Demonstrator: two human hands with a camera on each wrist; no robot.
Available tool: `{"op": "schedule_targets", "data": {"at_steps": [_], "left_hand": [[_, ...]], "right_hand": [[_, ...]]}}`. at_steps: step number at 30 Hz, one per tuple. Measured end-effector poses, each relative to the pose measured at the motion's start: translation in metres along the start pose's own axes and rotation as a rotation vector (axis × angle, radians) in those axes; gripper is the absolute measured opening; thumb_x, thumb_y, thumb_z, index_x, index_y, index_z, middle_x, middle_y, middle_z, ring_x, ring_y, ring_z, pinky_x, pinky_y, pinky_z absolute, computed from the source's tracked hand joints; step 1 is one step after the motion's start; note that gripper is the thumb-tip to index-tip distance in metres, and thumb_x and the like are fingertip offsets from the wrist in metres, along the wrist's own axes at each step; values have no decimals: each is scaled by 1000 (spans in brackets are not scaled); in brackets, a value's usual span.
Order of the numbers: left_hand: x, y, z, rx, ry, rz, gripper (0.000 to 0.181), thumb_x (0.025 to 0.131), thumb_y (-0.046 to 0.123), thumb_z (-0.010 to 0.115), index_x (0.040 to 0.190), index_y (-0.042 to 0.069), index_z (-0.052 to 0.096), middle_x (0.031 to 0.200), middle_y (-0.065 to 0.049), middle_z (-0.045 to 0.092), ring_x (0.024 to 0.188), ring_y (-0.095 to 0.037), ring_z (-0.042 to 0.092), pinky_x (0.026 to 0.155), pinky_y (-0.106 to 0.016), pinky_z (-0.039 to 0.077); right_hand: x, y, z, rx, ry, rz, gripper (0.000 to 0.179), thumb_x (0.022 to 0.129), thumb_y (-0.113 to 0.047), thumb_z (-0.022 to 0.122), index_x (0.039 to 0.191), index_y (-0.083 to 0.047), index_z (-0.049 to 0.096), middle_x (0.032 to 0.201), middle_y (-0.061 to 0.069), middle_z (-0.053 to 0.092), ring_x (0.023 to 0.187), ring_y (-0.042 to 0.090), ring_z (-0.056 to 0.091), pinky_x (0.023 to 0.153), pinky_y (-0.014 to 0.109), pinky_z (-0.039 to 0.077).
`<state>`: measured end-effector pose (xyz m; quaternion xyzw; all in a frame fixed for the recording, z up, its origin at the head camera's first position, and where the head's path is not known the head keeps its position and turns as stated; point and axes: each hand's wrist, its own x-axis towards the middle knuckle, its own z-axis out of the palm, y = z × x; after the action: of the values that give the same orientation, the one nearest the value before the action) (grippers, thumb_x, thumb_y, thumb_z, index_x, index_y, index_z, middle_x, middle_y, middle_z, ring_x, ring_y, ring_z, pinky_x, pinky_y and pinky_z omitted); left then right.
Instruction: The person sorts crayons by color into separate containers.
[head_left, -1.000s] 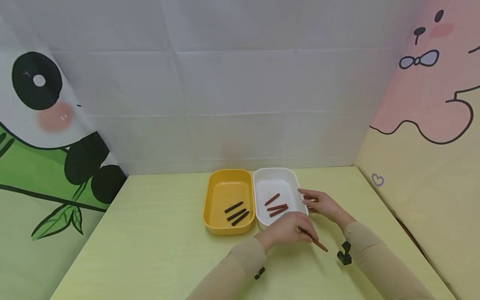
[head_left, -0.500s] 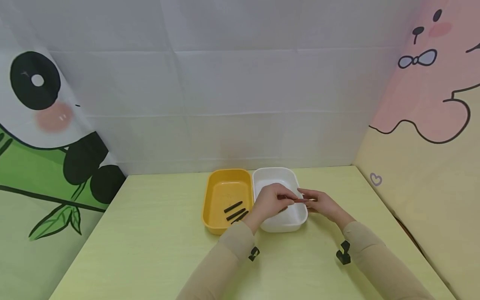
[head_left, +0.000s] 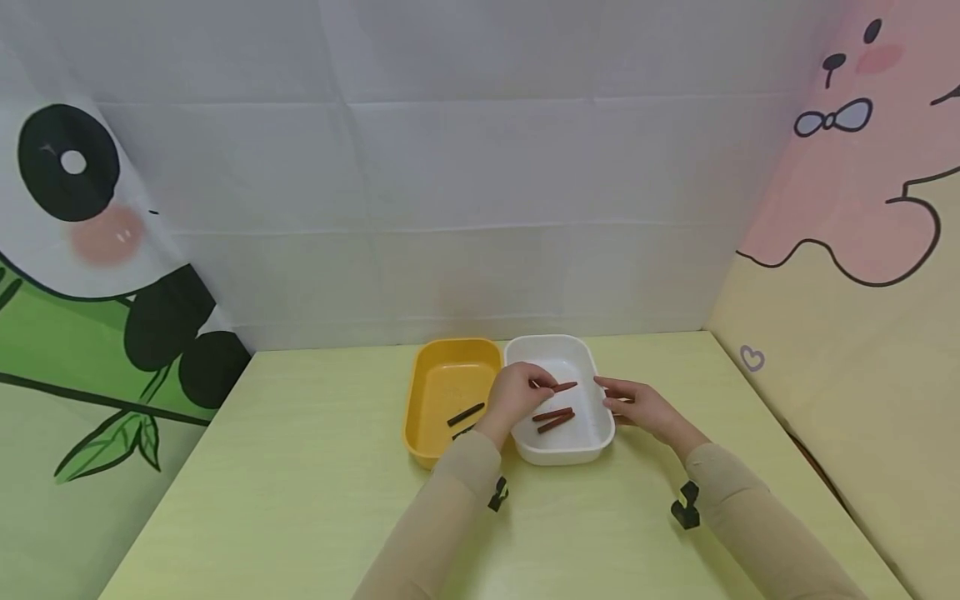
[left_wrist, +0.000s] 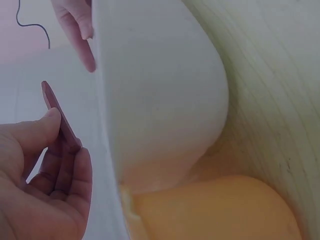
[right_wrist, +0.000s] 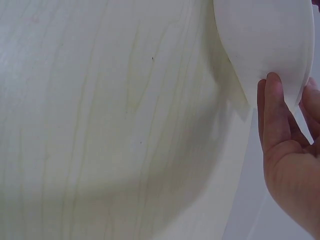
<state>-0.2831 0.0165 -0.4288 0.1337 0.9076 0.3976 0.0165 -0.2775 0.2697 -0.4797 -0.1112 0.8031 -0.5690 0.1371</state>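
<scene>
In the head view my left hand is over the left side of the white tray. It pinches a reddish-brown crayon between thumb and fingers, and the left wrist view shows this crayon clear of the rim. Two more reddish-brown crayons lie on the tray's floor. My right hand holds the tray's right edge. In the right wrist view its fingers lie along the outer wall, with the thumb by the rim.
A yellow tray stands left of the white one, side by side. Dark crayons lie in it, partly hidden by my left hand and sleeve. A pale wood-grain table lies below, with a white cloth wall behind.
From in front of the white tray, my left hand has carried the crayon up and left over the tray. My right hand stays at the tray's right edge.
</scene>
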Motion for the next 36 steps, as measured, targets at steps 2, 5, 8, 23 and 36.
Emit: {"op": "schedule_targets", "data": {"at_steps": [2,5,8,23,36], "left_hand": [[3,-4,1,21,4,-16,3,88,18,77,90,15,79,79,9,65,74,-11,55,66,-22,48],[5,-7,3,51,19,-41,4,88,19,77,89,15,79,78,9,65,74,-11,55,67,-23,48],[6,-9,4,63,31,-60,5,89,19,76,88,15,79,78,9,65,75,-12,55,68,-25,48],[13,-11,8,71,98,-121,4,88,18,76,91,18,80,83,8,69,76,-12,59,70,-26,51],[10,-16,7,12,123,-75,13,89,14,76,101,13,79,94,3,72,84,-15,62,78,-29,54]], "right_hand": [[0,0,0,2,2,2,51,102,-10,56,148,4,40,146,31,40,119,33,56,89,37,55],[0,0,0,9,4,3,51,102,-10,56,148,4,40,146,32,41,118,32,57,89,37,55],[0,0,0,11,7,5,51,102,-10,56,148,4,40,145,32,42,116,31,58,89,36,55],[1,0,2,-1,9,13,52,102,-11,57,148,3,40,146,32,41,117,32,57,89,36,55],[-1,0,2,-4,15,6,51,102,-11,57,148,4,41,144,32,43,114,28,58,88,34,56]]}}
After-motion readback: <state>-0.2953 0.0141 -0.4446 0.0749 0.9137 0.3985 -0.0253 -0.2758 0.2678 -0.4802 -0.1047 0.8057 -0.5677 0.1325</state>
